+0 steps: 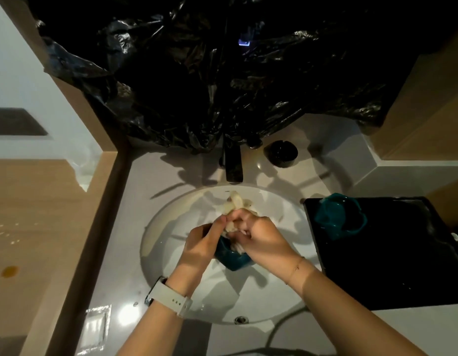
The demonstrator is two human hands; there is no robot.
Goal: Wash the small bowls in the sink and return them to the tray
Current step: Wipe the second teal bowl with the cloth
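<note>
Head view: bowl [231, 258] beneath both hands' [238, 235] cloth [235, 204].

Left grip [206, 240] and right grip [258, 233] curled, touching.

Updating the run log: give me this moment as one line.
phase: washing | left hand: holds teal bowl over sink | right hand: scrubs it with pale cloth | tray: teal bowls

Faucet [233, 165] & black plastic sheet [209, 86] crowd sink [171, 253] rear; tray [402, 265] mostly bare beside bowls [338, 217].
</note>
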